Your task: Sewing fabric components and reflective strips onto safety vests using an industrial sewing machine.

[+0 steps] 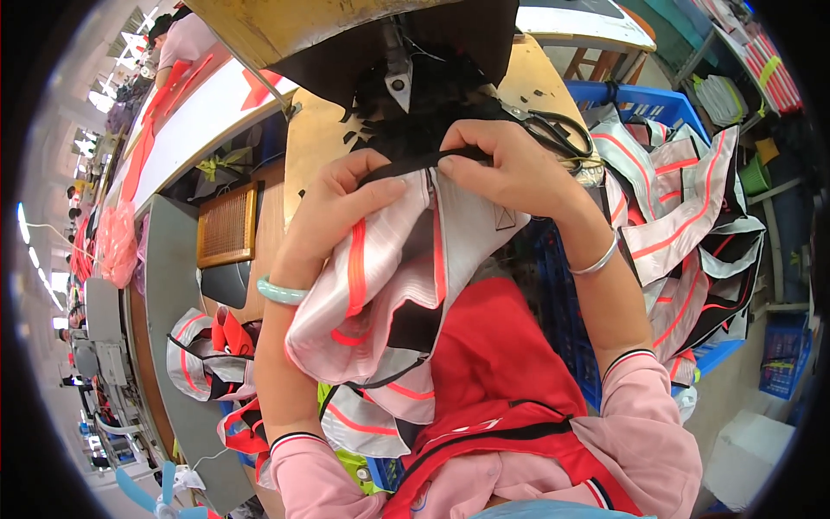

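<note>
Both hands pinch the black edge band (421, 164) of a white sewn fabric piece (393, 259) with coral stripes. My left hand (350, 195) grips the band at its left part, thumb on the near side. My right hand (506, 164) is closed on the same band a little to the right. The piece hangs in folds from the band toward my lap. Just beyond the hands, a pointed metal machine part (399, 84) stands over a heap of black scraps (432, 104). Black-handled scissors (558, 134) lie right of my right hand.
A blue crate (640, 99) at the right overflows with similar striped pieces (683, 216). More striped pieces (194, 355) lie at the lower left. A wooden-framed panel (227, 227) sits left of the worktable (307, 130). Another person (186, 41) is at the far left.
</note>
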Demonstrator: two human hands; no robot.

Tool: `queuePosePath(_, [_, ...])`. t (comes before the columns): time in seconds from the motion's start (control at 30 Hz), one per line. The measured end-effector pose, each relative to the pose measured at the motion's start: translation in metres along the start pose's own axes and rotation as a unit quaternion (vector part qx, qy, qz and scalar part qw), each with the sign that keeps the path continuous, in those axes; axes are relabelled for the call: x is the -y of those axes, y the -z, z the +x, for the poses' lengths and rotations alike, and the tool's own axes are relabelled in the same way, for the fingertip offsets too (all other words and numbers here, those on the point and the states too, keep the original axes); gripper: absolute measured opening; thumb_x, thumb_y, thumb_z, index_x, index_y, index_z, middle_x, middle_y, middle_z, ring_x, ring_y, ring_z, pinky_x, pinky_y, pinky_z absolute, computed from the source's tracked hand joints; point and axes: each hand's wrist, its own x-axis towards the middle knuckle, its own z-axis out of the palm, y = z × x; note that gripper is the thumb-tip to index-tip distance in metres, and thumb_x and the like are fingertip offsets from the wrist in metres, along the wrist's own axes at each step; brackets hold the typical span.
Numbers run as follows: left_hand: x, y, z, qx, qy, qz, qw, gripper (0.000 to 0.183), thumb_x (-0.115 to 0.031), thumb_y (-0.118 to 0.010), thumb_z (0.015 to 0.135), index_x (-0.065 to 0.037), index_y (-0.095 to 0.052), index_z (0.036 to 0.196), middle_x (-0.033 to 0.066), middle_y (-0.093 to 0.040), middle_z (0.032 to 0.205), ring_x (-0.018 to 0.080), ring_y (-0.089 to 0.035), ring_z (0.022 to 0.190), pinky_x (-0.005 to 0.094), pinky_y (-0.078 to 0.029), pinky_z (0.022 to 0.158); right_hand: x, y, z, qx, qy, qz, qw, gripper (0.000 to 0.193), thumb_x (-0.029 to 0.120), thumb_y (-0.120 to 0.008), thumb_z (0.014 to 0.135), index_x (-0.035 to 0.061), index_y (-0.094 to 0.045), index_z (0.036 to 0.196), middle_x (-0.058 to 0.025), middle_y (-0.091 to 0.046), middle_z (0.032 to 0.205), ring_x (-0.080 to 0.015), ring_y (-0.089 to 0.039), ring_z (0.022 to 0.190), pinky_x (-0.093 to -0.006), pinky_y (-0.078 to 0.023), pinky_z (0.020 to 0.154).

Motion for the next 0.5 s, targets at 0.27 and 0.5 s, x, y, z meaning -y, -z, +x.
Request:
queuePosePath(0.27, [-0.001, 0.012, 0.022, -0.019, -0.003, -0.106, 0.994, 0.018, -0.008, -0.066, 0.082, 0.0, -0.06, 0.098, 0.004, -0.064, 0.085, 0.0083, -0.061, 0.071, 0.0195, -0.049, 0.064, -0.01, -0.001, 0.028, 0.004, -0.025, 0.059, 0.998, 0.024, 0.018, -0.059, 0.081, -0.0045, -0.062, 0.088, -0.0068, -0.061, 0.071, -0.0106, -0.054, 0.067, -0.0273, -0.045, 0.062])
queuePosePath(0.5, [-0.004, 0.016, 0.034, -0.019, 0.009, -0.169, 0.985, 0.019, -0.003, -0.062, 0.083, 0.0, -0.059, 0.101, 0.0084, -0.066, 0.087, 0.0133, -0.064, 0.074, 0.0218, -0.052, 0.069, -0.021, 0.001, 0.041, 0.001, -0.055, 0.101, 0.993, 0.024, 0.018, -0.06, 0.082, -0.0039, -0.063, 0.091, -0.0025, -0.062, 0.076, -0.008, -0.053, 0.071, -0.0247, -0.045, 0.065])
